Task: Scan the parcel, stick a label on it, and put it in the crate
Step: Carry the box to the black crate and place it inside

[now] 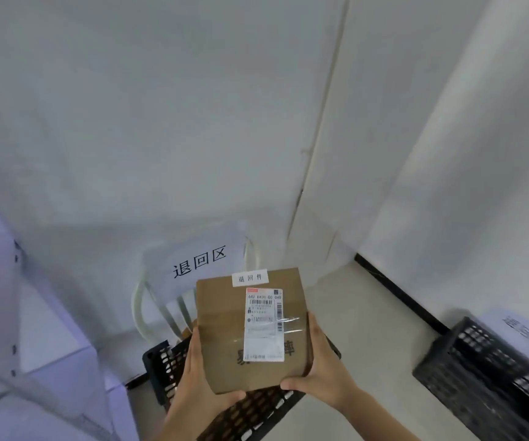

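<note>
Now both hands, left hand (197, 374) and right hand (318, 361), clasp the parcel (225, 329) over the crate (256, 412).

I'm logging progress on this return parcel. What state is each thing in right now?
parcel: held in the air above the crate, taped shut
small white label: stuck on the parcel's far edge
shipping label: stuck on top, partly under clear tape
black crate: on the floor below the parcel, contents hidden
left hand: gripping the parcel's left side
right hand: gripping the parcel's right side
second black crate: on the floor at right
</note>
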`<act>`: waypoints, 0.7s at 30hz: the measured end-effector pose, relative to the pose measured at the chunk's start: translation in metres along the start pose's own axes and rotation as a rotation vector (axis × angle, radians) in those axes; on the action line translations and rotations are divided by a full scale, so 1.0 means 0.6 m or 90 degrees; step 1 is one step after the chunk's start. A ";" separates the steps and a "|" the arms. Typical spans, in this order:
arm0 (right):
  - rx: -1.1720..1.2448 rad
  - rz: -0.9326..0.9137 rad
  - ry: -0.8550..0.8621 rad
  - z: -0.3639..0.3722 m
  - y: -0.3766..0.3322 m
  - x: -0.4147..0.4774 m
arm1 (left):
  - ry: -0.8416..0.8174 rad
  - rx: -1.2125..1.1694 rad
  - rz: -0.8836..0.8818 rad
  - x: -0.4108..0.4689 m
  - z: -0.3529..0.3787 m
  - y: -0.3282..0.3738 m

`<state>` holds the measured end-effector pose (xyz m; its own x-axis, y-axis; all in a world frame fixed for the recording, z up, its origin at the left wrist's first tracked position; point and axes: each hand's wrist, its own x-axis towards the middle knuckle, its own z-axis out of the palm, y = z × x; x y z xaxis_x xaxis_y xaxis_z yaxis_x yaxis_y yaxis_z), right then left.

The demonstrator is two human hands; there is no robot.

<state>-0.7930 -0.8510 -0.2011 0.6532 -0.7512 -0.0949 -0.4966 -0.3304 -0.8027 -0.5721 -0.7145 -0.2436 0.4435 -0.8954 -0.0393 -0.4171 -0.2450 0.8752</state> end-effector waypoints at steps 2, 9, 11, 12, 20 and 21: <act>-0.007 0.006 -0.070 0.011 0.028 0.032 | 0.023 -0.013 -0.067 -0.004 0.026 -0.024; -0.177 0.055 -0.250 0.064 0.151 0.133 | 0.085 -0.016 -0.230 0.001 0.110 -0.086; -0.211 0.069 -0.275 0.080 0.181 0.159 | 0.096 -0.013 -0.267 0.010 0.128 -0.103; -0.225 0.074 -0.279 0.086 0.195 0.171 | 0.106 -0.011 -0.275 0.014 0.140 -0.112; -0.294 0.024 -0.311 0.093 0.275 0.180 | 0.159 -0.008 -0.262 -0.014 0.233 -0.148; -0.302 0.032 -0.319 0.092 0.280 0.174 | 0.150 -0.009 -0.271 -0.022 0.239 -0.149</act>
<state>-0.7768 -0.9535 -0.3780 0.7518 -0.4556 -0.4767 -0.6546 -0.6026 -0.4564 -0.6545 -0.7341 -0.3908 0.7402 -0.6080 -0.2870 -0.1489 -0.5645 0.8119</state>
